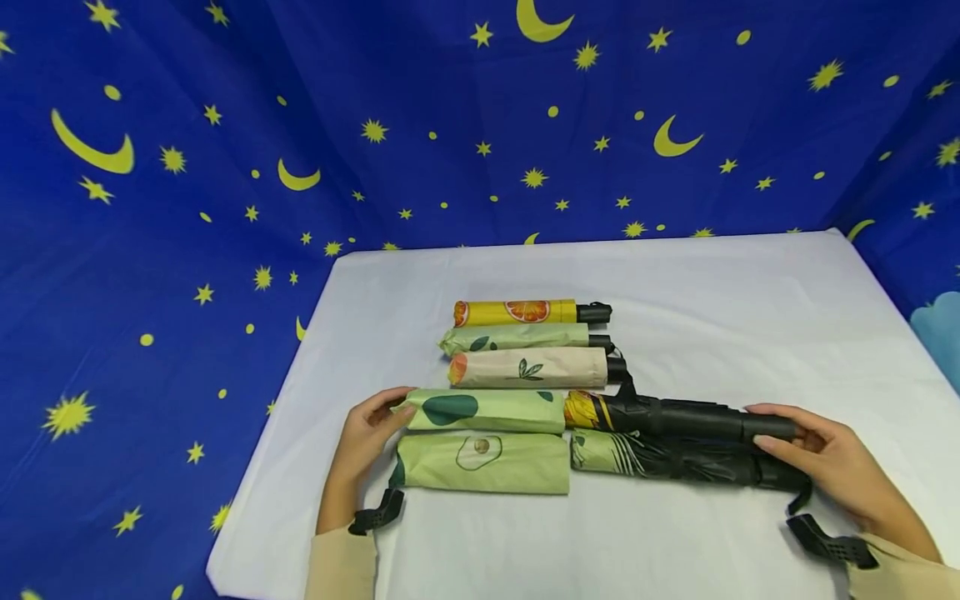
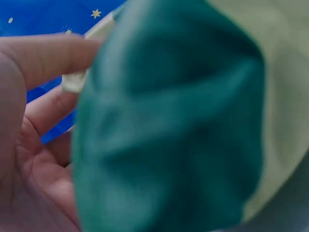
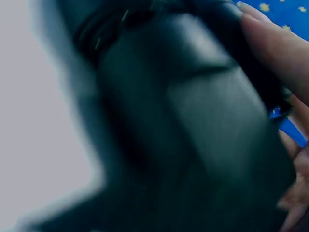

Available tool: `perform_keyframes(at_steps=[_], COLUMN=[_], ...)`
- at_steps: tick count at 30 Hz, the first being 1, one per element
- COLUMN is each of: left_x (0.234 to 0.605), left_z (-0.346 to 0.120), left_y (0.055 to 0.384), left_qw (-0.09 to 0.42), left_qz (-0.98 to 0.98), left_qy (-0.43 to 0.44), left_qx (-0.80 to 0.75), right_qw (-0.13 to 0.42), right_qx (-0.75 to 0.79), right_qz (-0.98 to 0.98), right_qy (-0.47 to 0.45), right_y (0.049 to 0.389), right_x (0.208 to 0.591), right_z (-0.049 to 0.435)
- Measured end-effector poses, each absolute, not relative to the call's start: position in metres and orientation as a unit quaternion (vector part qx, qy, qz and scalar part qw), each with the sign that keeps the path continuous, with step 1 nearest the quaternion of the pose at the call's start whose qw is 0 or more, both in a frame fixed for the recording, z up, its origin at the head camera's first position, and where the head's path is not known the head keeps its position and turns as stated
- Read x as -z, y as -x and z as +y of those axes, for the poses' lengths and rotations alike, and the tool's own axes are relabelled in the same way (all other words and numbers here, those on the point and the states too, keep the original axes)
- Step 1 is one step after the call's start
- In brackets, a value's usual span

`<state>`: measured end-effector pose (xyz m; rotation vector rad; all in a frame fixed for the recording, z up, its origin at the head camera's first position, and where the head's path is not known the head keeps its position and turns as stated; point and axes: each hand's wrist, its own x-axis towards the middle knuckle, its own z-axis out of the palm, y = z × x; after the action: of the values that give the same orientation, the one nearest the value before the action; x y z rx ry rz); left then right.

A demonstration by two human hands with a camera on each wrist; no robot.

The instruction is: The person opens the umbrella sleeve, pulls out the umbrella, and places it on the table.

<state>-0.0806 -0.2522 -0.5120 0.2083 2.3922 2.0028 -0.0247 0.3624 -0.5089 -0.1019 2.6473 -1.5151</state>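
Note:
In the head view, my left hand (image 1: 375, 425) holds the left end of a light green umbrella sleeve (image 1: 510, 410) with a dark green print, thumb on the near side. My right hand (image 1: 821, 446) grips the handle end of a black folded umbrella (image 1: 690, 419) with a yellow patterned tip. That tip meets the sleeve's right end. Just nearer lies a second green sleeve (image 1: 525, 467) with an avocado print, with another black umbrella (image 1: 697, 462) with a green tip to its right. In the right wrist view, a blurred black umbrella (image 3: 212, 116) fills the middle.
Three sleeved umbrellas lie stacked in rows behind: a yellow one (image 1: 555, 312) with orange slices, a pale green one (image 1: 540, 335) and a beige one (image 1: 562, 367). All rest on a white-covered table (image 1: 375, 317). Blue cloth (image 1: 450, 100) with stars and moons hangs around it.

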Motion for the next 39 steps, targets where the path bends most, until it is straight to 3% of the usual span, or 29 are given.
perform_keyframes(at_steps=[7, 14, 21, 25, 29, 33, 39], left_x=[0.51, 0.489, 0.471, 0.468, 0.469, 0.474, 0.473], left_z=[-0.253, -0.248, -0.231, -0.208, -0.187, -0.176, -0.175], left_y=[0.076, 0.084, 0.102, 0.116, 0.123, 0.124, 0.126], left_qw=[-0.02, -0.054, -0.067, -0.037, 0.011, 0.027, 0.03], left_qz=[0.831, 0.854, 0.877, 0.886, 0.899, 0.912, 0.915], left_qy=[-0.077, -0.09, -0.091, -0.098, -0.079, -0.064, -0.067], left_qx=[-0.55, -0.51, -0.466, -0.451, -0.431, -0.405, -0.397], right_qw=[0.017, 0.041, -0.046, -0.064, -0.014, 0.016, -0.013], right_qx=[0.402, 0.312, 0.269, 0.271, 0.258, 0.251, 0.232], right_qz=[0.912, 0.944, 0.95, 0.945, 0.953, 0.956, 0.955], right_qy=[0.076, 0.102, 0.154, 0.169, 0.155, 0.149, 0.183], right_y=[0.029, 0.036, 0.06, 0.084, 0.105, 0.117, 0.122], right_x=[0.503, 0.484, 0.46, 0.455, 0.46, 0.469, 0.475], right_z=[0.36, 0.355, 0.304, 0.256, 0.223, 0.213, 0.213])
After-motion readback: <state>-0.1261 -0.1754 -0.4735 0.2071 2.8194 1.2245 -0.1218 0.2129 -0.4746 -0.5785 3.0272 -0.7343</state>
